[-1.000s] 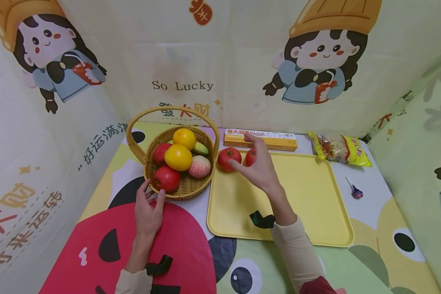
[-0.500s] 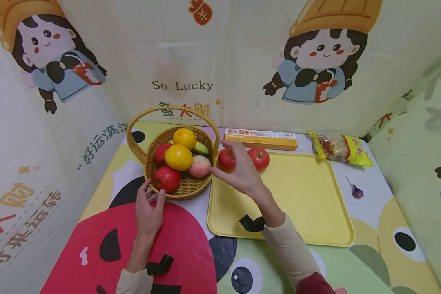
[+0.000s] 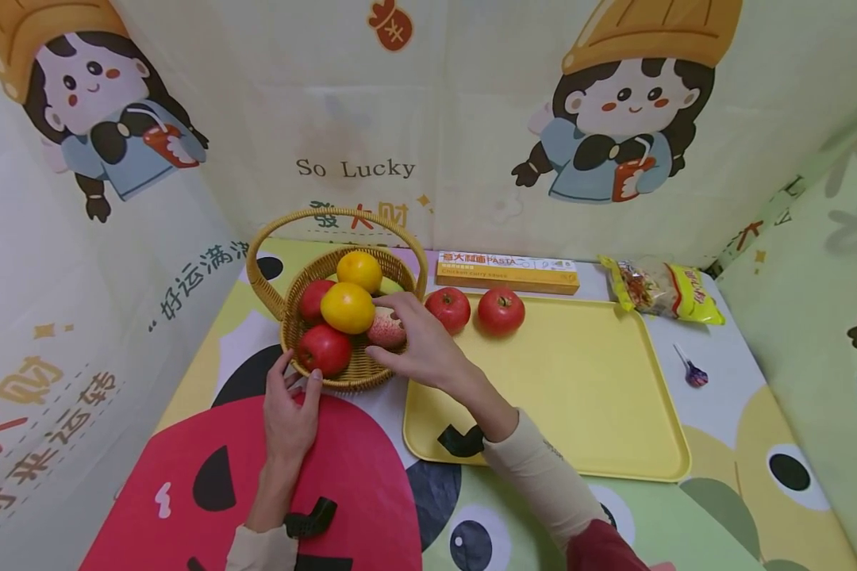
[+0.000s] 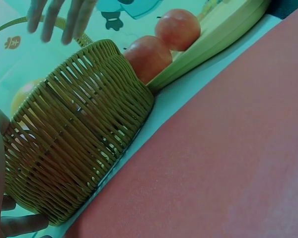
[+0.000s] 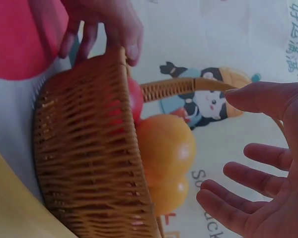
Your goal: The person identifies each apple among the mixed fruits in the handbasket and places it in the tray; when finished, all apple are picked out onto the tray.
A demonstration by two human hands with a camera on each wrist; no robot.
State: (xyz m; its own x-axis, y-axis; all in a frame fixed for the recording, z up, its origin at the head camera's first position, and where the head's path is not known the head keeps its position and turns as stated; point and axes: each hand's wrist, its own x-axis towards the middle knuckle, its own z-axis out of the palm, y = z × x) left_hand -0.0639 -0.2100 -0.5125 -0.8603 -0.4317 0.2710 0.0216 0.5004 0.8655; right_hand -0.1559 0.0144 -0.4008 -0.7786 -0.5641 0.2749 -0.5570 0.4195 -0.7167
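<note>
Head view shows a round, tan wicker basket with a tall arched handle [image 3: 363,369] at the left-back of the table, beside a shallow, rectangular yellow tray with rounded corners [image 3: 550,396]. The person's left hand [image 3: 290,416] grips the near-left part of the basket's rim; the right wrist view shows its thumb at the rim and its fingers down along the woven outside. The right hand [image 3: 428,345] hovers over the basket's right side with thumb and fingers spread apart; both wrist views show it raised above the rim, clear of the fruit.

Below it in the basket, partly hidden, lies a pale pink, red-speckled round fruit [image 3: 384,331]. Around that lie a glossy yellow round fruit in front [image 3: 347,308], a second yellow round fruit behind it [image 3: 359,270], a red round fruit near the front rim [image 3: 324,350], another red one at the left [image 3: 314,300] and a partly covered green fruit [image 3: 390,284].

At the tray's far-left corner sit two shiny red round fruits [image 3: 501,311], side by side. Behind the tray lies a long orange-and-white cardboard pasta box [image 3: 507,276]. At the right are a yellow, partly clear plastic food packet [image 3: 660,291] and a purple-wrapped lollipop with a white stick [image 3: 695,375].
</note>
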